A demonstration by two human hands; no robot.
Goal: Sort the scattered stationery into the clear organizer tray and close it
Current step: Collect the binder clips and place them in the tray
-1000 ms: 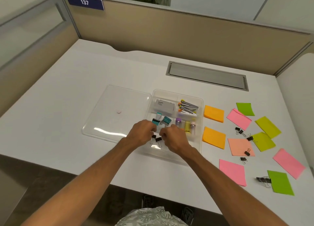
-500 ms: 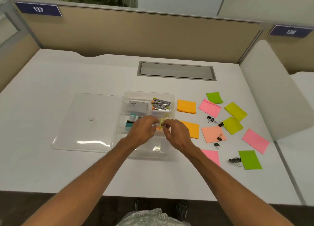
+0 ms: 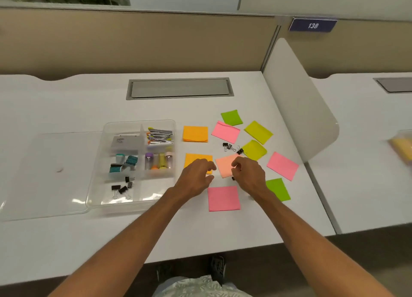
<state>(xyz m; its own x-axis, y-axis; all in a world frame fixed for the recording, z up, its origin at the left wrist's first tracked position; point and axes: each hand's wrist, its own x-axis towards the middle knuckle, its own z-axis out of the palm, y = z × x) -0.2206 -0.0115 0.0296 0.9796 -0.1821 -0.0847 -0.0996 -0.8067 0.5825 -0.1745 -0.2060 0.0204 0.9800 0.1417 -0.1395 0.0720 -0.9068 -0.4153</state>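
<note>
The clear organizer tray (image 3: 96, 196) lies open on the white desk, its lid (image 3: 44, 174) flat to its left. Its compartments hold a grey box, staplers, teal items and small tubes, and several black binder clips (image 3: 122, 187) lie at the front left. Right of the tray lie several coloured sticky-note pads. My left hand (image 3: 196, 178) hovers with fingers apart over an orange pad (image 3: 196, 158). My right hand (image 3: 249, 176) is curled over a salmon pad (image 3: 225, 166), and a binder clip (image 3: 233, 178) peeks out at its thumb. Two more loose clips (image 3: 228, 146) lie beyond.
A grey cable hatch (image 3: 179, 88) sits at the back of the desk. A white divider panel (image 3: 298, 109) bounds the right side. Pink (image 3: 223, 198), green (image 3: 277, 188) and yellow-green (image 3: 258, 132) pads surround my hands. The neighbouring desk holds a blurred yellow object (image 3: 401, 145).
Both hands left the tray's front compartment and moved right over the sticky-note pads. Binder clips now lie in the tray. The view swung to the right.
</note>
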